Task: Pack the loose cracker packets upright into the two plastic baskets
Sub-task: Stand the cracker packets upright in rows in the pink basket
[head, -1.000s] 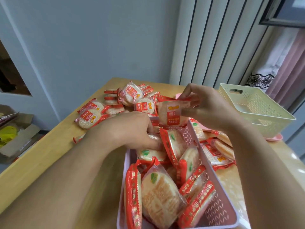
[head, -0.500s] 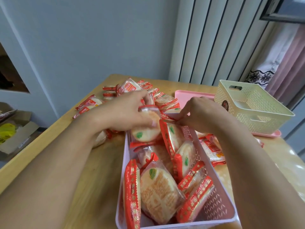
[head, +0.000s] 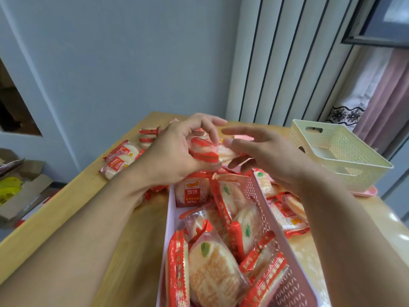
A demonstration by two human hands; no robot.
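A pink plastic basket (head: 294, 286) stands in front of me with several red-and-clear cracker packets (head: 212, 269) in it, most on edge, some leaning. Above its far end my left hand (head: 174, 156) grips a red-edged cracker packet (head: 202, 151). My right hand (head: 263, 151) hovers beside it with its fingers spread, the thumb close to a pale packet (head: 228, 154); I cannot tell whether they touch. Loose packets lie on the table at the far left (head: 119, 158) and to the right of the pink basket (head: 285, 211). The cream basket (head: 338, 156) at the right holds nothing.
The cream basket sits on a pink tray (head: 366, 192) near the table's right edge. The wooden table (head: 73, 204) ends at the left, where an open cardboard box (head: 24, 191) sits on the floor. A ribbed radiator (head: 287, 63) and a wall stand behind.
Both hands have lifted off the pink basket's far end and moved up over the pile. My left hand now holds a different packet; one labelled packet stands upright at the basket's end.
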